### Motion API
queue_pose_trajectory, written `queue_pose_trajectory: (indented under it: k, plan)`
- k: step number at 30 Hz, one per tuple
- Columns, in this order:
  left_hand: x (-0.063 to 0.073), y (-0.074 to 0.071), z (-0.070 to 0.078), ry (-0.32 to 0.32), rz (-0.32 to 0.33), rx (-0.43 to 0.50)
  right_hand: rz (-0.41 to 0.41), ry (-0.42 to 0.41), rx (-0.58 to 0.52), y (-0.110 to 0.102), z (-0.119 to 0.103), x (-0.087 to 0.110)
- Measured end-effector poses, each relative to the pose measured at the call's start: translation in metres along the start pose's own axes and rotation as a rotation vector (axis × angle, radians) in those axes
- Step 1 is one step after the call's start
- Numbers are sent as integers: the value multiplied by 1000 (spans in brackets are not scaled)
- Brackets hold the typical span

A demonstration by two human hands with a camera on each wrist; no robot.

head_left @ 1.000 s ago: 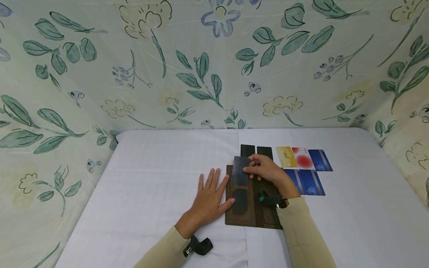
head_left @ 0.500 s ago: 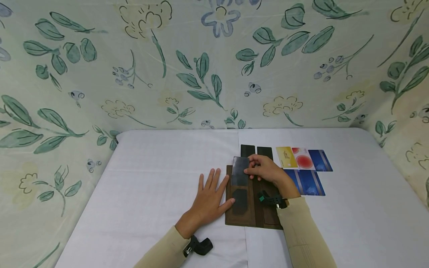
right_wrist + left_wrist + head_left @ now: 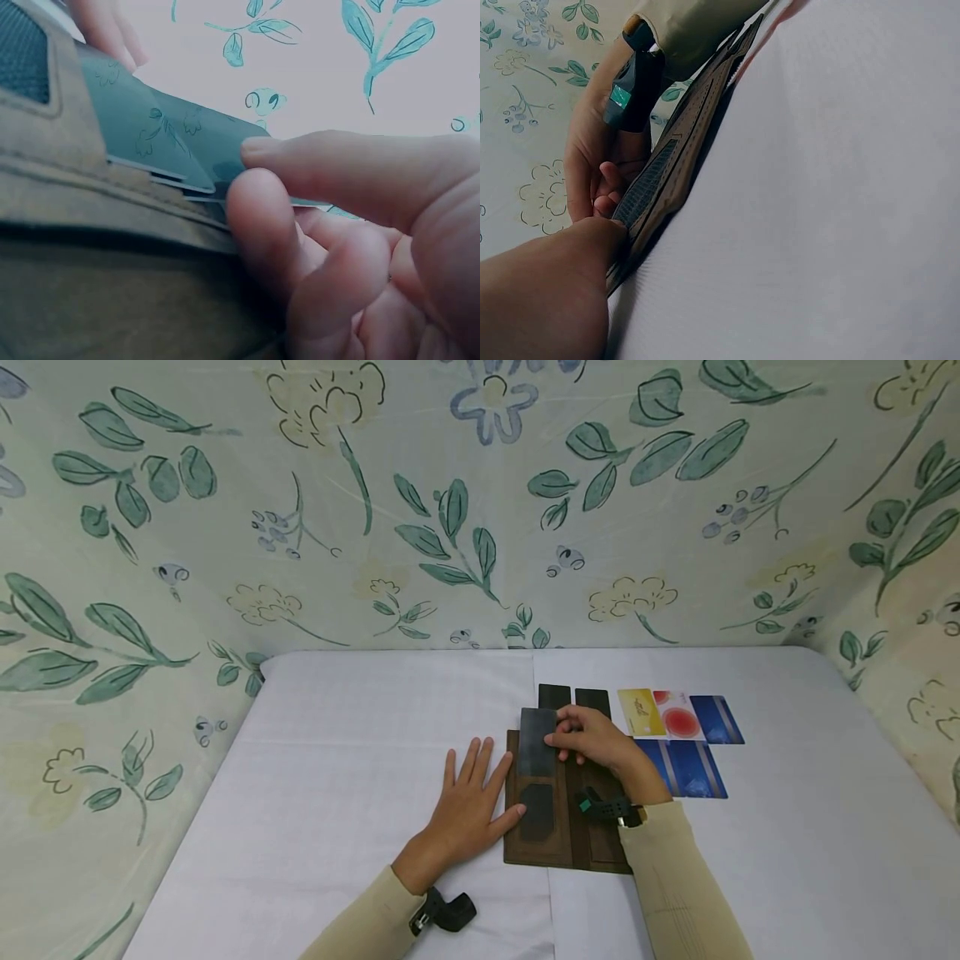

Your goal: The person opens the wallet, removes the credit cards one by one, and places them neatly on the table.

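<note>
An open brown wallet [image 3: 564,852] lies on the white-covered table. A glossy dark card [image 3: 537,743] stands partly out of the top of its left panel, above a dark mesh window [image 3: 537,811]. My right hand [image 3: 600,743] pinches the card's right edge; in the right wrist view the thumb [image 3: 262,150] lies on the face of the shiny card [image 3: 142,112]. My left hand [image 3: 465,806] lies spread out, its thumb on the wallet's left edge and the other fingers towards the table. The left wrist view shows the wallet [image 3: 694,127] edge-on, with the card mostly hidden.
Two black cards [image 3: 555,696] lie beyond the wallet. To the right are a yellow card [image 3: 641,712], a white card with red circles [image 3: 681,718] and several blue cards [image 3: 716,718]. A floral cloth [image 3: 420,577] rises behind the table [image 3: 337,735].
The dark card tilts slightly back and forth in the right hand's pinch, and the sheen on it shifts. Both hands stay almost where they were.
</note>
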State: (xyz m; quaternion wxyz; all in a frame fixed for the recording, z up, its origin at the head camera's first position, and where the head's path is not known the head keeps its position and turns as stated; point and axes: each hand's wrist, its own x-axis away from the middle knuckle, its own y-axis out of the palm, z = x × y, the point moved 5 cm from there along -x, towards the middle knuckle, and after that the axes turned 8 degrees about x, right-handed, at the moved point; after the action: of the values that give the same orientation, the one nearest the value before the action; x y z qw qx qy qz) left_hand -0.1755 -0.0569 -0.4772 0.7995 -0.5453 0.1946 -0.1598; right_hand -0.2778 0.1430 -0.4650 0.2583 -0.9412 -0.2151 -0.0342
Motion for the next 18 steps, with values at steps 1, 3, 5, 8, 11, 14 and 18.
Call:
queue_pose_trajectory:
  k: [1, 3, 5, 8, 11, 14, 18]
  plan:
    - [0, 0, 0, 0, 1, 1, -2, 9, -1, 0, 0, 0]
    - [0, 0, 0, 0, 2, 4, -5, 28, -8, 0, 0, 0]
    - [0, 0, 0, 0, 2, 7, -11, 30, -9, 0, 0, 1]
    - [0, 0, 0, 0, 0, 10, -16, 30, -8, 0, -6, 3]
    - [0, -1, 0, 1, 1, 11, -12, 32, -6, 0, -5, 3]
    - [0, -1, -1, 1, 1, 11, -11, 12, -2, 1, -2, 0]
    - [0, -1, 0, 3, 3, 10, -17, -33, -3, 1, -5, 0]
